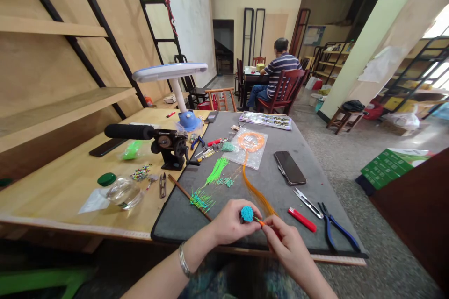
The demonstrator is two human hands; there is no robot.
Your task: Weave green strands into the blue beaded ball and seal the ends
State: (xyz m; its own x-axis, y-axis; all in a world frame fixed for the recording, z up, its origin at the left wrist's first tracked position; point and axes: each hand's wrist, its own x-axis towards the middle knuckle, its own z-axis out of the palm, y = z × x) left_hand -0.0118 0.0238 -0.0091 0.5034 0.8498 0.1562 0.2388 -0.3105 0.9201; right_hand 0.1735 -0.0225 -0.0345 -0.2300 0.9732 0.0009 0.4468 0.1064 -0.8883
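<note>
My left hand (229, 224) is closed around a round cluster of small turquoise beads (247, 213), held just above the mat's front edge. Close beside it, my right hand (289, 243) pinches a slim orange piece (262, 223) whose dark thin tip points at the cluster; its exact kind is unclear. A hank of orange thread (257, 190) runs from a clear plastic bag (261, 156) toward my right hand. Left of my hands, green stems tipped with turquoise beads (201, 201) rest across a brown stick (180, 186).
On the grey mat (224, 215) lie a phone (290, 167), silver thread snips (308, 203), a red lighter (302, 219) and blue-handled pliers (338, 229). Leftward stand a hand-cranked black device (170, 147), a lamp (189, 119) and a jar (124, 192). A person (282, 67) sits farther back.
</note>
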